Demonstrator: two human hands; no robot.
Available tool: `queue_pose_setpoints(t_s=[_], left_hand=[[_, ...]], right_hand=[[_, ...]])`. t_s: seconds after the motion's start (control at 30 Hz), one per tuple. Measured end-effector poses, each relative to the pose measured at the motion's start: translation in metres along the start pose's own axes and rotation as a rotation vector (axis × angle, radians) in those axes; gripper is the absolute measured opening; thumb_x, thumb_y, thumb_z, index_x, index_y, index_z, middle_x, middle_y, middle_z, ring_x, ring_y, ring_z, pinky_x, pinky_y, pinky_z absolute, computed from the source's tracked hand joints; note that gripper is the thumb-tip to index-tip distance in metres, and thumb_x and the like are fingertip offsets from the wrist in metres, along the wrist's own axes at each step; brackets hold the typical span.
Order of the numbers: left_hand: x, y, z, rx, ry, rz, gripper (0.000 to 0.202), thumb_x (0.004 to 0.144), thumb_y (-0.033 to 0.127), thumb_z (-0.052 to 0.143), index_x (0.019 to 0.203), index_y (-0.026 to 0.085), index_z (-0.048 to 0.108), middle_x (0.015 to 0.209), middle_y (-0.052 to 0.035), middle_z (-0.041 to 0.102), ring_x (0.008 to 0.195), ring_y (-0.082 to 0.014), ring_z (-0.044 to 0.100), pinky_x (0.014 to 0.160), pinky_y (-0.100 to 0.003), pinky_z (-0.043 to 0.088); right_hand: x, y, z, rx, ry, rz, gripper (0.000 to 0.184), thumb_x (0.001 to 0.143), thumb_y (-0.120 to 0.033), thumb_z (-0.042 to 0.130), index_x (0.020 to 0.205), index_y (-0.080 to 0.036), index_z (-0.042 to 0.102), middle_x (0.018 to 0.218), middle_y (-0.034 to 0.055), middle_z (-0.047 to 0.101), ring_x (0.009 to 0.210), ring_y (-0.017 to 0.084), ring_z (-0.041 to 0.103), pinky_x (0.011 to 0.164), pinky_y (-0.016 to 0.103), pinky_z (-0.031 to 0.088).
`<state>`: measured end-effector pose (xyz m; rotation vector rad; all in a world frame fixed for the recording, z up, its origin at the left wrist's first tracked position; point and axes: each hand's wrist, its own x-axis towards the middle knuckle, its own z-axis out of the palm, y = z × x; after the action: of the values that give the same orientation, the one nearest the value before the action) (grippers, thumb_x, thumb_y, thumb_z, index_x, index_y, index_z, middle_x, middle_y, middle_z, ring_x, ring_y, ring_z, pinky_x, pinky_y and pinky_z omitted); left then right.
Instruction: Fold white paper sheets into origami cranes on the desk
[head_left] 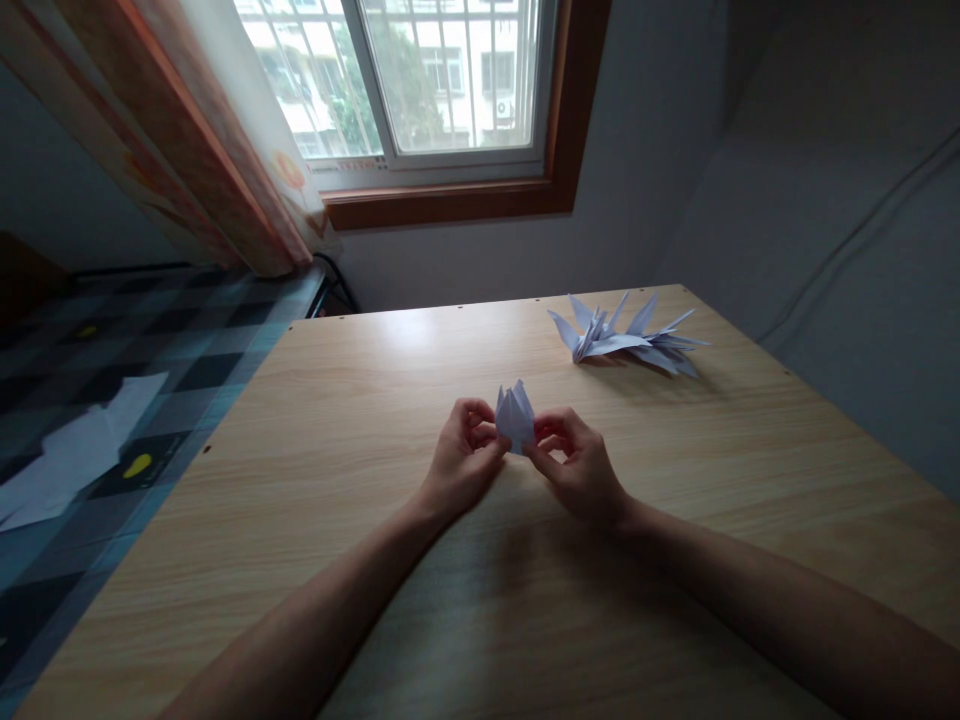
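Observation:
Between my two hands, just above the wooden table [360, 440], is a small piece of folded white paper [515, 418] with several points rising from its top. My left hand [466, 455] pinches its left side, the thumb near the lower front. At its right side, my right hand [576, 460] pinches it too, with the thumb at the lower right corner. Both sets of fingers are closed, and the paper's back is hidden from me. Beyond my right hand, a cluster of folded white paper cranes [622, 340] lies on the table.
Left of the table stands a bed with a checked cover [217, 325], with loose white paper sheets [75, 455] on it. A window [450, 80] with an orange curtain [202, 130] is behind the table. A cable [847, 235] runs along the right wall.

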<state>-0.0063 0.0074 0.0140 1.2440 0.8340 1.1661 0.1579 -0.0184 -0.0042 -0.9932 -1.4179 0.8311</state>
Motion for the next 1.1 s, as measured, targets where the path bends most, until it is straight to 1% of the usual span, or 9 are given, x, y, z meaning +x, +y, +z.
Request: queue_pose_setpoints(t_s=[0.1, 0.17, 0.23, 0.3, 0.4, 0.6, 0.8, 0.9, 1.1], left_hand=[[0.000, 0.001, -0.001, -0.077, -0.064, -0.013, 0.046, 0.070, 0.022, 0.077, 0.104, 0.021, 0.046, 0.089, 0.0005, 0.065, 0.074, -0.0132, 0.065, 0.066, -0.024, 0.049], [0.000, 0.001, -0.002, -0.102, -0.112, -0.023, 0.048, 0.073, 0.027, 0.077, 0.111, 0.019, 0.049, 0.094, -0.0029, 0.067, 0.079, -0.0153, 0.066, 0.072, -0.027, 0.051], [0.000, -0.001, -0.003, -0.104, -0.157, -0.030, 0.041, 0.078, 0.032, 0.074, 0.110, 0.017, 0.054, 0.094, -0.0052, 0.068, 0.079, -0.0155, 0.065, 0.073, -0.028, 0.051], [0.000, -0.002, -0.005, -0.079, -0.196, -0.041, 0.035, 0.081, 0.035, 0.071, 0.107, 0.015, 0.057, 0.094, -0.0066, 0.068, 0.078, -0.0158, 0.064, 0.072, -0.028, 0.051], [0.000, -0.004, -0.007, -0.013, -0.216, -0.044, 0.038, 0.083, 0.038, 0.069, 0.111, 0.014, 0.059, 0.097, -0.0080, 0.068, 0.079, -0.0165, 0.063, 0.073, -0.029, 0.051], [-0.001, -0.001, -0.006, 0.094, -0.247, -0.018, 0.039, 0.085, 0.039, 0.066, 0.114, 0.014, 0.059, 0.096, -0.0079, 0.067, 0.083, -0.0178, 0.061, 0.073, -0.028, 0.049], [-0.003, 0.001, -0.006, 0.172, -0.291, -0.020, 0.038, 0.087, 0.039, 0.063, 0.116, 0.015, 0.061, 0.096, -0.0075, 0.068, 0.081, -0.0179, 0.061, 0.071, -0.027, 0.048], [-0.003, 0.001, -0.007, 0.212, -0.282, -0.016, 0.037, 0.086, 0.039, 0.063, 0.114, 0.016, 0.061, 0.093, -0.0060, 0.068, 0.078, -0.0168, 0.060, 0.068, -0.025, 0.047], [-0.003, 0.002, -0.006, 0.199, -0.247, -0.065, 0.035, 0.086, 0.041, 0.063, 0.108, 0.015, 0.061, 0.079, -0.0028, 0.063, 0.064, -0.0121, 0.054, 0.058, -0.023, 0.043]], right_hand=[[0.000, -0.005, 0.000, -0.036, -0.042, -0.045, 0.015, 0.080, -0.025, 0.069, 0.093, -0.022, 0.061, 0.088, 0.0019, 0.064, 0.068, 0.014, 0.062, 0.061, 0.028, 0.055], [0.000, -0.007, -0.001, -0.059, -0.064, -0.062, 0.013, 0.082, -0.026, 0.067, 0.094, -0.022, 0.063, 0.087, 0.0022, 0.064, 0.071, 0.015, 0.062, 0.062, 0.029, 0.054], [0.000, -0.009, -0.003, -0.067, -0.084, -0.080, 0.009, 0.088, -0.026, 0.059, 0.093, -0.022, 0.064, 0.086, 0.0025, 0.064, 0.074, 0.016, 0.062, 0.065, 0.030, 0.053], [0.001, -0.009, -0.004, -0.057, -0.079, -0.089, 0.012, 0.091, -0.025, 0.053, 0.092, -0.022, 0.064, 0.086, 0.0025, 0.063, 0.077, 0.016, 0.062, 0.066, 0.030, 0.052], [0.001, -0.010, -0.004, -0.027, -0.033, -0.081, 0.007, 0.089, -0.024, 0.056, 0.093, -0.022, 0.062, 0.086, 0.0015, 0.062, 0.075, 0.015, 0.061, 0.067, 0.029, 0.051], [0.003, -0.008, -0.004, 0.018, 0.008, -0.072, 0.018, 0.085, -0.023, 0.060, 0.102, -0.024, 0.057, 0.090, 0.0012, 0.062, 0.073, 0.014, 0.059, 0.064, 0.028, 0.050], [0.005, -0.004, -0.007, 0.019, 0.038, -0.090, 0.035, 0.079, -0.019, 0.063, 0.112, -0.026, 0.053, 0.095, 0.0017, 0.059, 0.077, 0.015, 0.059, 0.064, 0.029, 0.051], [0.007, -0.003, -0.009, -0.025, 0.039, -0.129, 0.032, 0.078, -0.017, 0.064, 0.108, -0.026, 0.054, 0.096, 0.0021, 0.057, 0.078, 0.016, 0.058, 0.064, 0.029, 0.051], [0.009, -0.002, -0.011, -0.068, 0.053, -0.185, 0.020, 0.077, -0.015, 0.064, 0.090, -0.024, 0.053, 0.102, 0.0040, 0.055, 0.083, 0.017, 0.058, 0.064, 0.029, 0.051]])
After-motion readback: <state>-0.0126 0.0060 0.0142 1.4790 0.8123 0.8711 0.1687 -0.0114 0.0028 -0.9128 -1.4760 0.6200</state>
